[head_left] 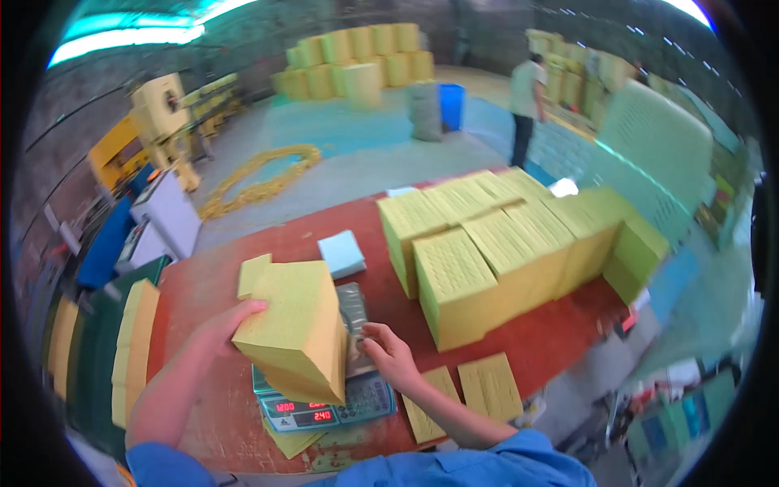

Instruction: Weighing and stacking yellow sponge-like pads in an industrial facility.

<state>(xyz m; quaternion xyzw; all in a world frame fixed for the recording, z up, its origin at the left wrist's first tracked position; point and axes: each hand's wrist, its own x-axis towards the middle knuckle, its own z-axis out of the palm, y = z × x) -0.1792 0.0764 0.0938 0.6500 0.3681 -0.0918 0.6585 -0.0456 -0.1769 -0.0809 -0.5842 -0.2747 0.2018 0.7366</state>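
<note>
Stack (284, 312): a thick, pale-yellow block of thin sheets, tilted, gripped at its left side by my left hand (223, 329). Scale (373, 399): teal, red digits lit, partly hidden beneath the stack, between my forearms. Grey packet (350, 304): just beyond my right hand (388, 353); contact unclear.

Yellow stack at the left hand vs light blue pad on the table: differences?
Height: the yellow stack is tall; the light blue pad is low.
Support: the left hand grips the yellow stack over the scale; the light blue pad lies untouched on the red table.
Shared: flat, four-cornered tops.
</note>
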